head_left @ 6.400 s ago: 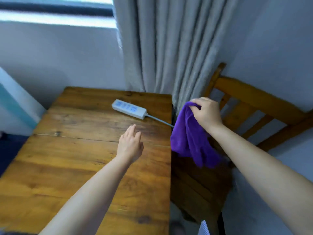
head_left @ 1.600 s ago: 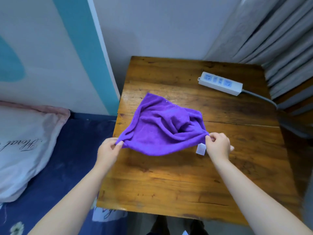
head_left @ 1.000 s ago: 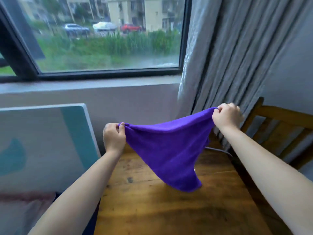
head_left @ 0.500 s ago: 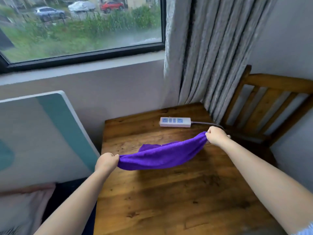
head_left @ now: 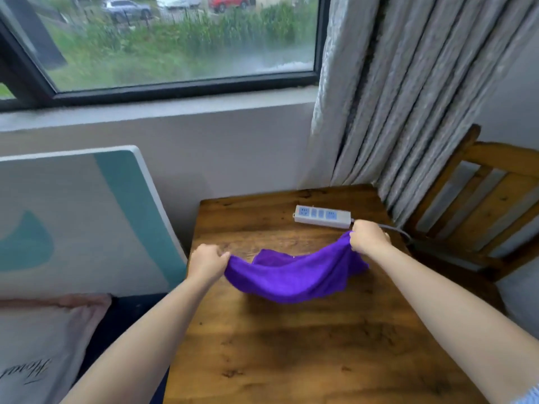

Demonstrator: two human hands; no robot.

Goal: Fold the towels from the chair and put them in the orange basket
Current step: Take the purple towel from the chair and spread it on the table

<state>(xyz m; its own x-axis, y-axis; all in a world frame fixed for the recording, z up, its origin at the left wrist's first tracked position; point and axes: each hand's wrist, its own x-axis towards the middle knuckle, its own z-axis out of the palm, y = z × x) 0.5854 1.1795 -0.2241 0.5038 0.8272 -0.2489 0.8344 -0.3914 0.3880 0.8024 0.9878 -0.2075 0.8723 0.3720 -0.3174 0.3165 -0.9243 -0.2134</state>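
— Purple towel (head_left: 291, 279): slung between two hands above the wooden table (head_left: 306, 360), middle sagging low over the boards, whether touching them hard to tell

— Grips?

— Left hand (head_left: 207, 265) curled round the near-left corner, right hand (head_left: 368, 237) pinching the far-right corner, fingers closed on cloth at both ends. Nothing slack in either hold

— Step in hand?

— Spreading, by the look of it. Not yet folded, still a loose hammock of cloth with a wrinkled flap bunched at the back

— Next move?

— Probably lowering flat onto the table, smoothing, then bringing one edge over to meet the other. Calls for keeping both corners level so the edges line up, and for staying clear of the power strip (head_left: 322, 216) just behind the right hand, cable trailing off toward the chair (head_left: 490, 199)

— Chair?

— At the right, beside the table, slatted back against the grey curtain (head_left: 393, 97). Seat mostly out of view, so no telling how many towels remain there

— Orange basket?

— Nowhere in view. Left of the table only a bed headboard (head_left: 87, 217) and a pillow (head_left: 38, 345), window (head_left: 175, 39) above
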